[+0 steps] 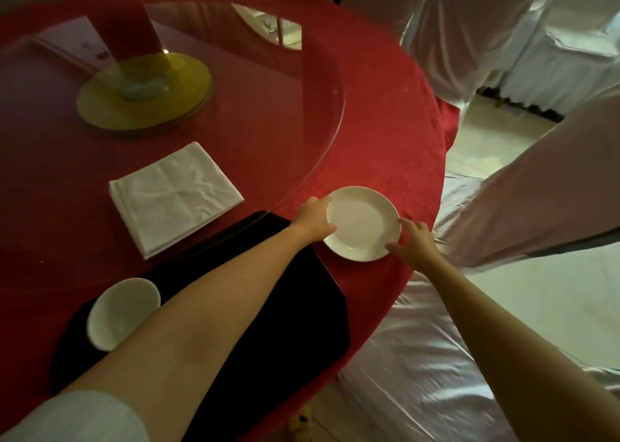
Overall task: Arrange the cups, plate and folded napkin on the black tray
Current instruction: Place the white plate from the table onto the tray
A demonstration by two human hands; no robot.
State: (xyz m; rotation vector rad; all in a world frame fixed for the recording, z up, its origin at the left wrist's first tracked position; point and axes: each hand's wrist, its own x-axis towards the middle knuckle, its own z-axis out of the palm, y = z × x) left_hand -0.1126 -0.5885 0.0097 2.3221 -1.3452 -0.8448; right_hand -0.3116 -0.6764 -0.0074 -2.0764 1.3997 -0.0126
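Observation:
A white plate [364, 223] lies on the red tablecloth just right of the black tray [268, 324]. My left hand [313, 220] grips the plate's left rim and my right hand [414, 242] grips its right rim. A white cup [120, 312] stands on the tray's left end, partly hidden behind my left forearm. The folded white napkin [174, 198] rests on the glass turntable beyond the tray.
A round glass turntable [322, 133] on a gold base [144, 96] covers the middle of the red table [396, 133]. Chairs in white satin covers [469, 32] stand at the right, and one seat [419, 357] sits close to the table edge.

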